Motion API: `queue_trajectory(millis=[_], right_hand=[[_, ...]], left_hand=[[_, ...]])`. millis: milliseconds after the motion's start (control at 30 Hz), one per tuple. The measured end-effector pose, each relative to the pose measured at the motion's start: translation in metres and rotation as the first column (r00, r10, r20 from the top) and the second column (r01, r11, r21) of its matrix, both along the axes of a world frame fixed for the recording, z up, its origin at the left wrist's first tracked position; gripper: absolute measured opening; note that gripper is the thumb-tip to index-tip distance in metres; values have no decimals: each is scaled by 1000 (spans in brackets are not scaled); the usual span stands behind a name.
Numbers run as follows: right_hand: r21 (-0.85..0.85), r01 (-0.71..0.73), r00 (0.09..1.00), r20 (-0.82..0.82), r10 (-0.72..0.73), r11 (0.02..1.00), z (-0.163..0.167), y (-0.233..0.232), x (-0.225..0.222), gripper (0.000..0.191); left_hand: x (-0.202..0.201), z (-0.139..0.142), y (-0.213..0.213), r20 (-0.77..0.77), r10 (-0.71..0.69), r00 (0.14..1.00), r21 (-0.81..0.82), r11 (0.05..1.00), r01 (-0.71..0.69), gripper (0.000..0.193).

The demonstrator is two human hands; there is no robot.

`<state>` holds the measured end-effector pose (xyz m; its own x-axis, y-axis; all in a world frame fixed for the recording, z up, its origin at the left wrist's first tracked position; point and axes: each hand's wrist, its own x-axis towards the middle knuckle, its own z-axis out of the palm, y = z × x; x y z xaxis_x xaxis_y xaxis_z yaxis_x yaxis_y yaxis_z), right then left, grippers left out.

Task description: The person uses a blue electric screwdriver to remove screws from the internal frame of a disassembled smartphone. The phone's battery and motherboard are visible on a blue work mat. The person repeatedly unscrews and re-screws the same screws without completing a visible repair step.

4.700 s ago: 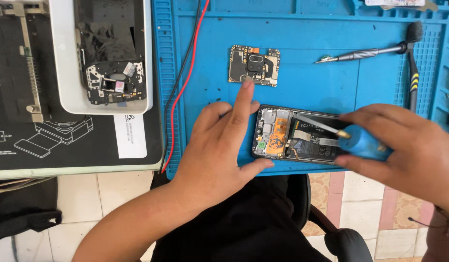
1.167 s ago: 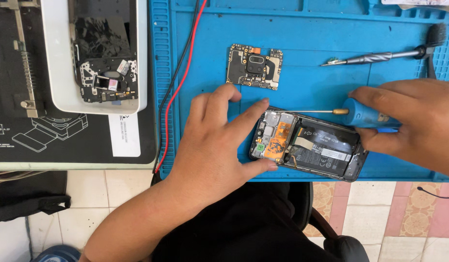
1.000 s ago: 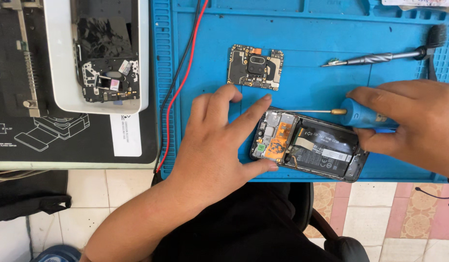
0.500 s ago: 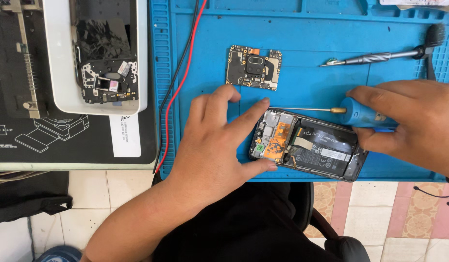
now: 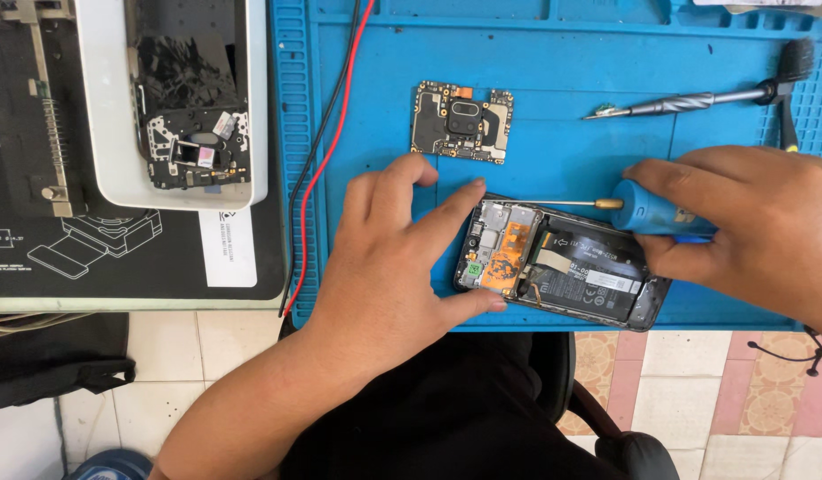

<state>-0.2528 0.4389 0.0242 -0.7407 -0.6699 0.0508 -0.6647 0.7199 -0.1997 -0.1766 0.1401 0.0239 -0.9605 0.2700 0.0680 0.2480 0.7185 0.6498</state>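
An opened phone with its back off lies near the front edge of the blue work mat. My left hand grips the phone's left end between thumb and forefinger. A blue-handled screwdriver sits in my right hand, lying nearly flat with its thin shaft pointing left over the phone's top edge. A loose circuit board rests on the mat just beyond my left hand.
A second screwdriver lies at the mat's far right. Red and black wires run along the mat's left edge. A white tray with phone parts sits on a black mat to the left.
The phone has been turned a little and shifted right since the oldest frame. My right hand lifted the screwdriver off the phone's inside and now holds it flatter along the top edge.
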Motion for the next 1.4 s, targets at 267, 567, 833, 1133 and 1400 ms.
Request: queue_trajectory(millis=[267,567,833,1133,1400], right_hand=[[10,15,1000,-20,-15,1000,1,1,0,51],[45,21,998,60,-24,999,12,-1,-2,51],[-19,25,995,93,-23,1000,18,-1,13,48],[17,103,991,88,-104,995,18,3,27,51],[168,158,974,138,-182,973,21,-2,32,51]], left_hand=[[-1,1,1,3,9,1000,-7,1000,-9,93],[-5,7,-2,7,5,1000,0,1000,-5,90],[-6,8,-5,-20,-25,999,-9,1000,25,88],[-4,8,1,-52,-7,999,-34,999,6,93],[-3,8,-3,-55,2,999,-27,1000,-3,91]])
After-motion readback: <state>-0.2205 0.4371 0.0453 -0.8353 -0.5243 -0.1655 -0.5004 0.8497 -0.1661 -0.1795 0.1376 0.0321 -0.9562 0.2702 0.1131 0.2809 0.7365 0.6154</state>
